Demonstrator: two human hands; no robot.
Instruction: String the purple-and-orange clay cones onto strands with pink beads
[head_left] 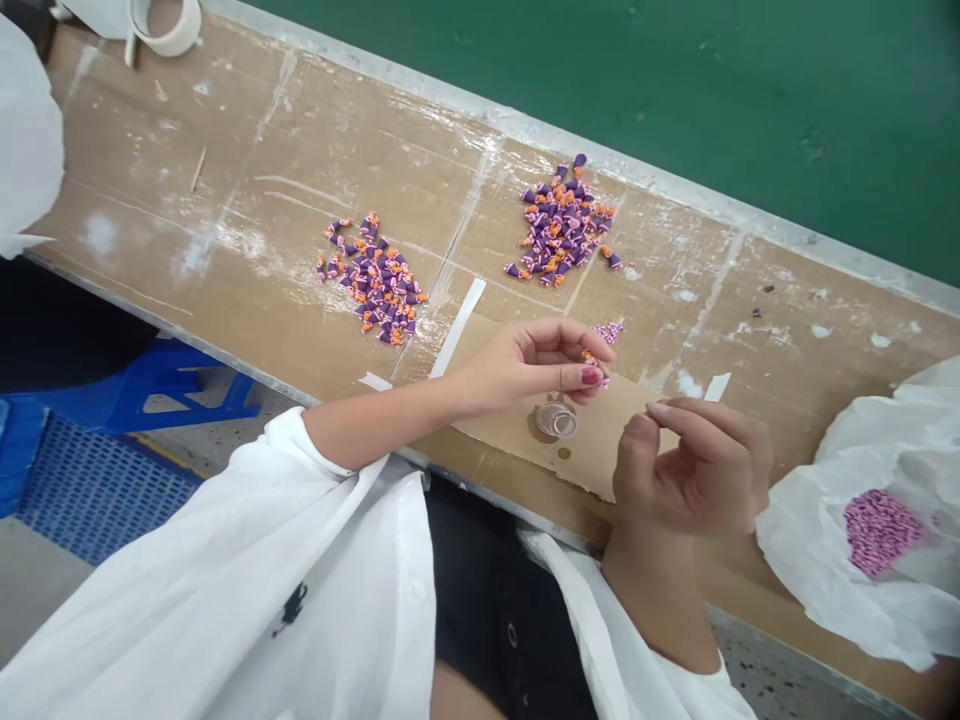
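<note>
Between the thumb and fingers of my left hand (551, 362) is a small figurine (590, 357) in orange, pink and purple, mostly covered by the fingertips. To the right, my right hand (694, 465) is closed in a pinch, thumb against index finger; anything held there is too small to make out. The two hands are apart. Just below my left hand stands a small clear cup (556, 420) on a piece of cardboard (510, 440), with dark wet spots around it. Beyond my left fingertips lies a little heap of pink-purple bits (609, 331).
Two piles of purple-and-orange figurines, one on the left (382, 285) and one farther back (562, 225), lie on the cardboard-covered table (285, 230). At right, white paper (802, 550) holds many pink bits (881, 530). A toothpick (198, 170) and tape roll (180, 35) lie far left.
</note>
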